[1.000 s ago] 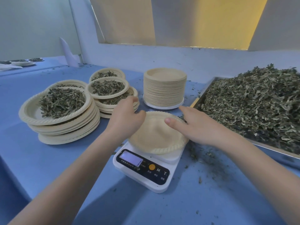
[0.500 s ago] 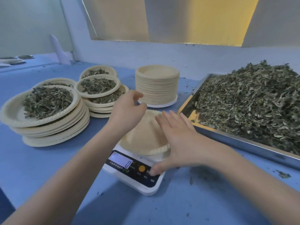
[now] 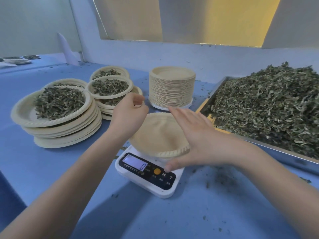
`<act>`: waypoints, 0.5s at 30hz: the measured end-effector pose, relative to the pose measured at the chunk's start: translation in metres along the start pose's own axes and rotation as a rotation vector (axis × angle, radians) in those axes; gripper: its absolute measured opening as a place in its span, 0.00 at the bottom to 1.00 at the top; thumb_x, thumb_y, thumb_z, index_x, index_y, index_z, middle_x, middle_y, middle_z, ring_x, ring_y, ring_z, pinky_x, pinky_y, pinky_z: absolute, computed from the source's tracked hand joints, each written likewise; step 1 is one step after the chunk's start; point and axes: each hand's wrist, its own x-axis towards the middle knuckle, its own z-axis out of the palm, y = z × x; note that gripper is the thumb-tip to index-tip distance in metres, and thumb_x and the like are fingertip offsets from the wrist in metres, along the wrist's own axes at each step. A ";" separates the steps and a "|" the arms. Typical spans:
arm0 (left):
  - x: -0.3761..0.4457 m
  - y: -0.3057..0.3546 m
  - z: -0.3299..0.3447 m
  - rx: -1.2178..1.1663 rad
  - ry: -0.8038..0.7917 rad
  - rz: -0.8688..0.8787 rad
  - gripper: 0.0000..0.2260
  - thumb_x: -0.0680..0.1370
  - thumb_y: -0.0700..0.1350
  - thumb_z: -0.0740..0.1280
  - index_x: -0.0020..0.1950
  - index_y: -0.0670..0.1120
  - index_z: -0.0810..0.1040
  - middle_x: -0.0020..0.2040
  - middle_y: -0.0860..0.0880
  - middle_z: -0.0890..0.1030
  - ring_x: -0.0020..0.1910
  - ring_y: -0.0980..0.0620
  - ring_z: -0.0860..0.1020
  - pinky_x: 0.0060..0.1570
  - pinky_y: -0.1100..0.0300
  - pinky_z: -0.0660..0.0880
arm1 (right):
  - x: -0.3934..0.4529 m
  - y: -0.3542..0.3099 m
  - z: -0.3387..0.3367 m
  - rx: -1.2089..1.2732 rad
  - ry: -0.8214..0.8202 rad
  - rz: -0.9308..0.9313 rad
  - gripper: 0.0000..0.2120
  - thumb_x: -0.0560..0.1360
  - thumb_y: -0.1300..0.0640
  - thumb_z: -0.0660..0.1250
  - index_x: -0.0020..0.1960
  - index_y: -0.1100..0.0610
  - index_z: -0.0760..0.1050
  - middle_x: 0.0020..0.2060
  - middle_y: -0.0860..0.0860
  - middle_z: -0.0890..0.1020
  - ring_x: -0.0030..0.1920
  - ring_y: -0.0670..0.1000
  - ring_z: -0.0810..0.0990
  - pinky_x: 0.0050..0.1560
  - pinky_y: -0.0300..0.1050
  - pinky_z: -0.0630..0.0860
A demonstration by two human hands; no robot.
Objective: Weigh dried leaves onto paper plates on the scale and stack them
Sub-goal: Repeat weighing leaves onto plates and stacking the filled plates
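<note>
An empty paper plate (image 3: 156,133) sits on a white digital scale (image 3: 148,171) between a person's two hands at a blue surface (image 3: 207,213); the display (image 3: 135,163) reads 0. The left hand (image 3: 128,116) hovers at the plate's far left rim with fingers loosely curled, gripping nothing that can be seen. The right hand (image 3: 195,140) is spread flat, fingers straight, over the plate's right side, its thumb down by the scale's orange button (image 3: 157,171); whether it touches the plate cannot be told. Just beyond the right hand stands a tall stack of unused plates (image 3: 171,87). To the right of that hand, a metal tray (image 3: 283,153) is heaped with dried leaves (image 3: 269,107). Left of the left hand rise two stacks of filled plates, a larger one (image 3: 57,114) nearer and a smaller one (image 3: 109,90) behind. Leaf crumbs (image 3: 222,178) litter the surface under the right forearm.
</note>
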 end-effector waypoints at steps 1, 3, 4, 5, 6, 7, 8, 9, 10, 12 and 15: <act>-0.001 0.000 0.000 0.006 -0.006 0.007 0.13 0.75 0.42 0.64 0.60 0.51 0.75 0.54 0.56 0.76 0.52 0.57 0.74 0.52 0.59 0.69 | -0.001 0.002 -0.001 0.012 -0.002 0.010 0.63 0.56 0.24 0.63 0.75 0.47 0.29 0.76 0.46 0.37 0.74 0.44 0.34 0.74 0.51 0.34; -0.003 0.000 -0.001 0.015 -0.024 0.017 0.13 0.75 0.42 0.63 0.59 0.52 0.74 0.54 0.57 0.76 0.53 0.56 0.75 0.51 0.59 0.70 | -0.003 0.004 -0.003 0.039 -0.021 0.032 0.62 0.56 0.23 0.61 0.75 0.48 0.30 0.76 0.45 0.38 0.74 0.44 0.35 0.74 0.49 0.34; -0.004 0.000 -0.002 0.022 -0.034 0.021 0.13 0.75 0.42 0.63 0.59 0.52 0.74 0.54 0.57 0.76 0.52 0.57 0.75 0.51 0.59 0.70 | -0.004 0.005 -0.003 0.047 -0.029 0.040 0.62 0.57 0.24 0.61 0.75 0.48 0.30 0.76 0.46 0.38 0.75 0.44 0.35 0.74 0.50 0.34; -0.003 0.001 -0.002 0.031 -0.045 0.025 0.14 0.75 0.42 0.63 0.60 0.52 0.74 0.54 0.58 0.76 0.52 0.57 0.75 0.50 0.59 0.69 | -0.004 0.006 -0.003 0.048 -0.034 0.045 0.61 0.58 0.24 0.62 0.76 0.48 0.31 0.76 0.46 0.38 0.75 0.44 0.36 0.74 0.51 0.35; -0.003 0.002 -0.002 0.041 -0.053 0.030 0.14 0.75 0.42 0.63 0.60 0.52 0.74 0.54 0.58 0.76 0.52 0.57 0.75 0.49 0.59 0.69 | -0.004 0.007 -0.002 0.047 -0.038 0.046 0.61 0.59 0.25 0.63 0.76 0.48 0.31 0.76 0.46 0.39 0.75 0.44 0.36 0.74 0.53 0.36; -0.003 0.004 -0.002 0.051 -0.057 0.034 0.14 0.75 0.42 0.63 0.60 0.52 0.74 0.54 0.58 0.76 0.52 0.57 0.75 0.48 0.59 0.69 | -0.004 0.007 -0.001 0.047 -0.042 0.043 0.61 0.59 0.26 0.64 0.76 0.48 0.31 0.76 0.46 0.40 0.75 0.45 0.37 0.75 0.54 0.38; -0.003 0.005 -0.001 0.060 -0.058 0.040 0.14 0.75 0.42 0.63 0.60 0.51 0.75 0.54 0.58 0.76 0.52 0.57 0.75 0.49 0.59 0.69 | -0.005 0.008 0.000 0.051 -0.046 0.039 0.61 0.59 0.26 0.65 0.76 0.48 0.32 0.76 0.46 0.40 0.75 0.45 0.37 0.75 0.55 0.39; -0.003 0.007 0.000 0.067 -0.056 0.049 0.14 0.75 0.42 0.63 0.59 0.51 0.75 0.53 0.58 0.76 0.51 0.58 0.75 0.49 0.60 0.69 | -0.005 0.008 0.000 0.058 -0.049 0.032 0.61 0.59 0.26 0.65 0.76 0.48 0.33 0.76 0.45 0.41 0.75 0.44 0.38 0.75 0.55 0.40; -0.003 0.008 0.001 0.074 -0.054 0.061 0.13 0.75 0.42 0.63 0.59 0.51 0.75 0.52 0.58 0.76 0.49 0.60 0.75 0.48 0.60 0.68 | -0.006 0.009 0.001 0.066 -0.049 0.026 0.61 0.58 0.25 0.64 0.76 0.47 0.33 0.76 0.45 0.42 0.75 0.44 0.38 0.75 0.55 0.40; -0.006 0.013 0.007 0.093 -0.063 0.096 0.13 0.75 0.41 0.63 0.58 0.51 0.75 0.51 0.58 0.76 0.45 0.66 0.73 0.45 0.64 0.66 | -0.007 0.012 -0.002 0.091 -0.035 0.033 0.61 0.56 0.23 0.60 0.77 0.47 0.35 0.76 0.44 0.42 0.75 0.43 0.39 0.75 0.53 0.39; -0.008 0.028 0.027 0.146 -0.137 0.185 0.13 0.75 0.41 0.64 0.59 0.50 0.75 0.54 0.55 0.77 0.48 0.60 0.75 0.47 0.65 0.66 | -0.008 0.022 -0.011 0.135 0.031 0.071 0.60 0.54 0.22 0.56 0.77 0.48 0.38 0.77 0.45 0.47 0.76 0.45 0.44 0.75 0.51 0.43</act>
